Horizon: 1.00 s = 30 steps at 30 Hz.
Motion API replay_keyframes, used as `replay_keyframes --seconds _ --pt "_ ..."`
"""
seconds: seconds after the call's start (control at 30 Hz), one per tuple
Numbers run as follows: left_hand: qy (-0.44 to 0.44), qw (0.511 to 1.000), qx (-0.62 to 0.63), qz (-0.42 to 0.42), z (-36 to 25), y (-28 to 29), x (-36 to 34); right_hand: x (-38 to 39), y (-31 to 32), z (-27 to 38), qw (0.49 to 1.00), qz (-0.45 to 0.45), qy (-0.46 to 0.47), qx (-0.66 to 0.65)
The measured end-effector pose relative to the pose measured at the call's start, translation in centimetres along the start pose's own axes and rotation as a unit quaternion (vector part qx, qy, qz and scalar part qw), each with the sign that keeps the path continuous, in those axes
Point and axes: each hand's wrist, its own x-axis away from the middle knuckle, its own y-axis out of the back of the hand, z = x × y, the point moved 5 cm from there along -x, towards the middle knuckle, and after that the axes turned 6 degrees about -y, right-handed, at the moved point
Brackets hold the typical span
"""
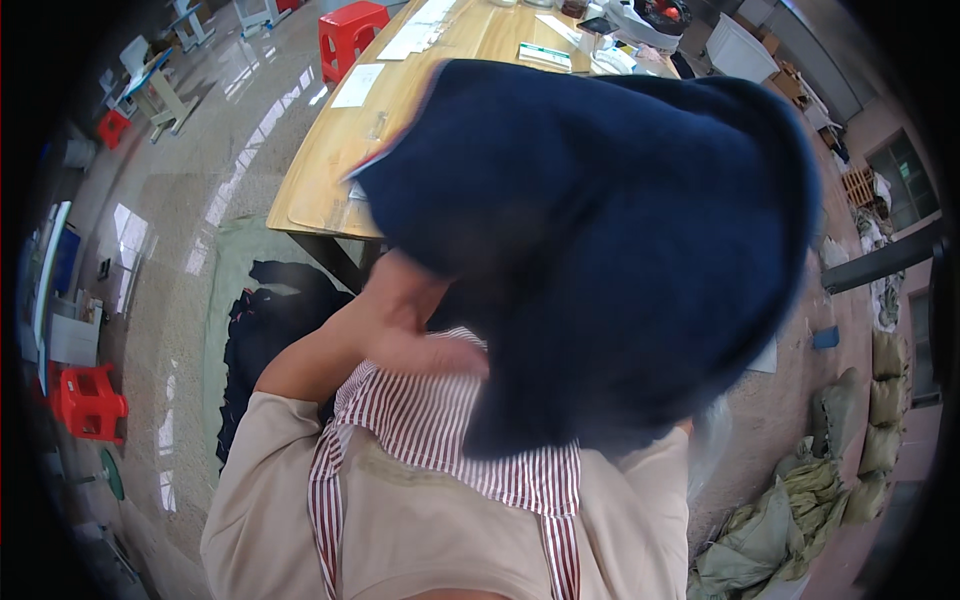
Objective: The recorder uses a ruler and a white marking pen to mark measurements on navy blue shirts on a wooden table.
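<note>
Navy cloth (620, 230), motion-blurred, raised before wooden surface (320, 180), hiding part of it. Left hand (405, 322) at cloth's lower left edge, thumb visible, other fingers hidden: cannot tell whether gripping. Right hand hidden, fingers' state unclear. Striped apron (440, 415) below cloth; dark fabric heap (265, 345) on floor (180, 260), left of cloth.

Head-worn fisheye, looking down, close range

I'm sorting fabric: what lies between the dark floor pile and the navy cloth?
In the head view, the left hand, left forearm and a table leg show between dark pile and navy cloth.
</note>
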Motion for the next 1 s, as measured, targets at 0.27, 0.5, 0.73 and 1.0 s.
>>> replay_keyframes --seconds 0.27,0.5,0.73,1.0 --pt "0.055 0.941 -0.289 0.167 10.4 -4.5 1.5 3.9 9.4 -0.2 0.839 -0.283 -0.159 0.438" --pt "0.489 0.870 0.033 -0.046 24.9 -3.0 11.1 10.7 14.3 -3.8 0.758 -0.343 -0.012 0.555" --pt "0.346 0.938 0.028 -0.003 22.6 -3.4 4.1 9.9 5.8 -2.3 0.587 -0.297 -0.032 0.753" --pt "0.460 0.878 0.133 -0.004 22.4 -4.1 4.2 9.1 10.9 1.9 0.910 -0.377 0.091 0.144"
